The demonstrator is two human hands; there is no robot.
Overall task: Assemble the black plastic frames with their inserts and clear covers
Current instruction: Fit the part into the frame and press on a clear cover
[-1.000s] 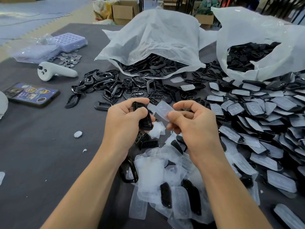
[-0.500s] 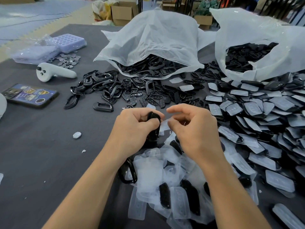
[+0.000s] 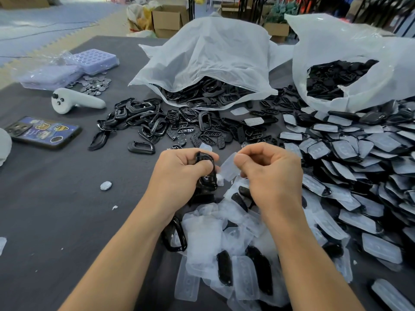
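Your L hand (image 3: 179,173) grips a frame (image 3: 205,173), R hand (image 3: 271,176) pinches a clear cover (image 3: 229,168), not fitted yet; pile (image 3: 348,153) at 3 o'clock looks done, loose frames (image 3: 146,122) at 11 remain.

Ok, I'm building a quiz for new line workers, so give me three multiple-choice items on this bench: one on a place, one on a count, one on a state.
1. Where does the phone lie? A) on the table, at the left B) on the floor C) in a drawer
2. How many white plastic bags hold black parts? A) one B) two C) four
3. What is the right hand doing? A) resting flat B) holding scissors C) pinching a clear cover
Key: 1 A, it lies near the white controller. 2 B, one at centre, another at right. 3 C, the cover sits between thumb and finger, beside the black frame in the left hand.
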